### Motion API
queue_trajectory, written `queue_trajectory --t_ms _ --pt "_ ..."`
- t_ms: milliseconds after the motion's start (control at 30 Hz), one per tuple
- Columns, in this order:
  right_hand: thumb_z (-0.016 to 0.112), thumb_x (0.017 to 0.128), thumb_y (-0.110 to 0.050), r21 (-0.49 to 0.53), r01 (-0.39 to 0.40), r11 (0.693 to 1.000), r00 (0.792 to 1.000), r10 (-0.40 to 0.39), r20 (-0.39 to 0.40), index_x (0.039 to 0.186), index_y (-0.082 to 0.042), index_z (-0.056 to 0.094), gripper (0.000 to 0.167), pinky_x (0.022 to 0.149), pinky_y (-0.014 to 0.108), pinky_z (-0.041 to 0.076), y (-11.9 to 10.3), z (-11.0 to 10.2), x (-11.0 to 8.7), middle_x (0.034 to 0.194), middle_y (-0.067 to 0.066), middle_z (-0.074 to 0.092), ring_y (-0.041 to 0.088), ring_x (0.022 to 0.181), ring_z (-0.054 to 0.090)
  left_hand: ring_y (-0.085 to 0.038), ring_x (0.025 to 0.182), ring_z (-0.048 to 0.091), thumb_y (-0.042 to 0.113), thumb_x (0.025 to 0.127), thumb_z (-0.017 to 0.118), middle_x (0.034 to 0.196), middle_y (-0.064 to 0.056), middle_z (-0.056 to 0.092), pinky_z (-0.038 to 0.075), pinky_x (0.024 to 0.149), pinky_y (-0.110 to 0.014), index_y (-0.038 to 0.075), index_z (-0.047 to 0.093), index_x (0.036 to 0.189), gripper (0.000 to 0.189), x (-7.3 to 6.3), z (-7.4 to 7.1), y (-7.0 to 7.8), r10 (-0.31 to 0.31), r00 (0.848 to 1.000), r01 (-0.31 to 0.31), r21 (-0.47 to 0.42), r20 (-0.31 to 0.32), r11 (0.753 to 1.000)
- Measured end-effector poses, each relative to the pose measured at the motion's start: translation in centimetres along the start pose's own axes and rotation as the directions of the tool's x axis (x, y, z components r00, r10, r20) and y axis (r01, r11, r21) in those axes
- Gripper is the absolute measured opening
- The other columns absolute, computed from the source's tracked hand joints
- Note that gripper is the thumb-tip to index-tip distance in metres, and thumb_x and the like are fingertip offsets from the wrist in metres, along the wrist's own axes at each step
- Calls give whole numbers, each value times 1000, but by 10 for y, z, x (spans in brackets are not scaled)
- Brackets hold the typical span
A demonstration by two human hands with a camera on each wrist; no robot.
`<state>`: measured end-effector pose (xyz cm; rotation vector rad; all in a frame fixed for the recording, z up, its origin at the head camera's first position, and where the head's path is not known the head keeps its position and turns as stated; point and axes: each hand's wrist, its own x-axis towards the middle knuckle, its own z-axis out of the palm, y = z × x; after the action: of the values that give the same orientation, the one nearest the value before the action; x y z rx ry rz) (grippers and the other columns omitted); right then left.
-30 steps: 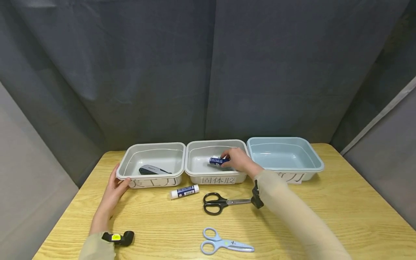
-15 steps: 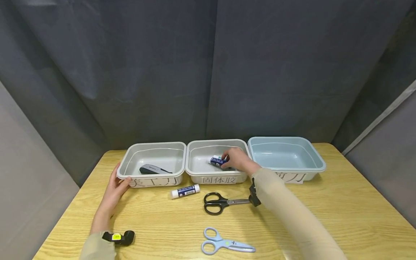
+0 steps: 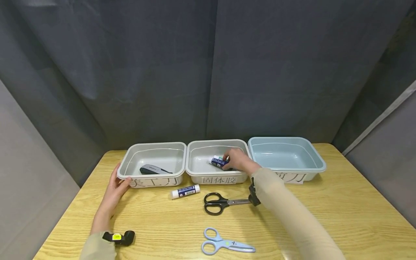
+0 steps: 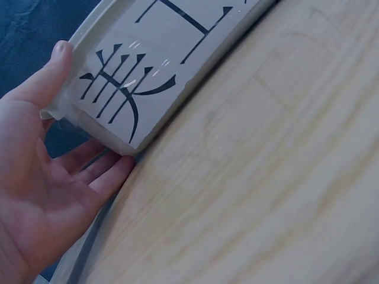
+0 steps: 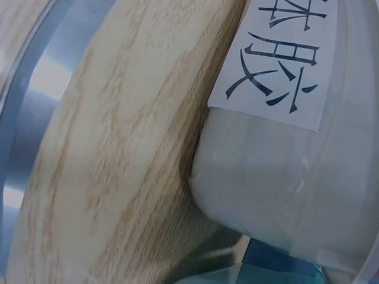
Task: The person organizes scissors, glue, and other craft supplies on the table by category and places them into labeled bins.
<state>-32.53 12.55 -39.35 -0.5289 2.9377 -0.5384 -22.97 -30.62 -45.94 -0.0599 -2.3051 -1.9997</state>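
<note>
my right hand (image 3: 238, 160) pinched a glue stick (image 3: 218, 162) in the twelve-o'clock bin (image 3: 199, 159), left hand (image 3: 114, 187) gripping the eleven-o'clock bin (image 3: 164, 155); placing, i judged, needing release.

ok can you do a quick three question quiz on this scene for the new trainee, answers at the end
1. True or false: the right hand pinches a glue stick inside the light blue bin.
2. How many pairs of scissors lie on the table?
3. Fill in the blank: the left hand touches the corner of the left bin, in which a ____ lies.

Key:
1. False; it is inside the middle bin.
2. Two: the black-handled scissors and the light blue scissors.
3. Utility knife.
</note>
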Motion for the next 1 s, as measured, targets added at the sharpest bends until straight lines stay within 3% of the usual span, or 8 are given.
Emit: queue_trajectory --t_ms 367,633,1000 --pt "74 75 -20 2 37 999 999 -37 -32 96 -8 68 24 75 34 46 2 -2 -3 82 3 65 17 78 57 -9 116 34 24 93 51 149 -17 11 41 84 -7 29 3 147 72 1 1 -2 -3 1000 3 0 -4 1000" --pt "70 79 -16 45 84 995 991 -78 -109 101 -6 66 24 68 31 46 -2 -6 -12 79 3 63 15 71 55 -18 124 29 25 93 51 150 -15 11 39 83 -5 32 3 146 72 1 1 -1 -16 1000 16 15 -5 1000" --pt "67 81 -12 116 204 972 952 -170 -253 102 -6 66 22 66 29 49 -14 -9 -26 79 2 64 13 70 58 -15 121 32 24 93 51 149 -18 12 40 84 -7 30 3 147 72 4 0 -1 -3 1000 3 -3 -8 1000"
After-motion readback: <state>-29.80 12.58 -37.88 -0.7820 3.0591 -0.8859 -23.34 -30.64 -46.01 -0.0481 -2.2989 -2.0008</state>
